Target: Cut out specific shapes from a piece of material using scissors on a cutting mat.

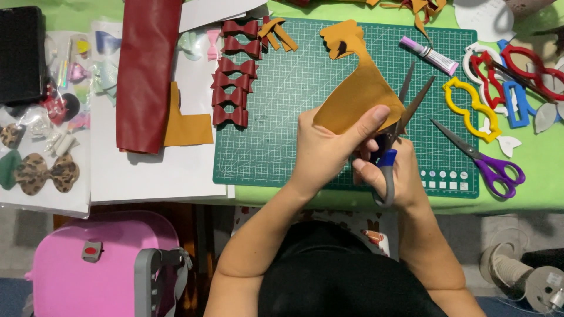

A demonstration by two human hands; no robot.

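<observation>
Nearest to us: our black-clad lap, with a pink case (103, 264) lower left and thread spools (529, 276) lower right.
Left hand: our left hand (329, 147) is clenched on the lower edge of a mustard leather piece (352, 94), thumb pressed across its front, fingers curled behind.
Right hand: our right hand (393, 173) grasps the grey and blue scissors (393, 147), fingers through the handle loops; the blades stand parted in a narrow V at the right edge of the leather.
Leather piece: we hold it up above the green cutting mat (276, 117), its narrow notched end pointing away from us.
Mat: on the green bench (540, 170), with a column of dark red bows (232, 76) along its left side.
Right of the mat: purple-handled scissors (487, 161) lying shut, a yellow template (470, 108), red templates (523, 67) and a blue one, all well apart from our hands.
Top of the mat: a glue tube (429, 56).
Left of the mat: a dark red leather roll (144, 70) on white sheets, a mustard offcut (185, 123) beside it, and leopard-print bows (44, 173) in clear packets.
</observation>
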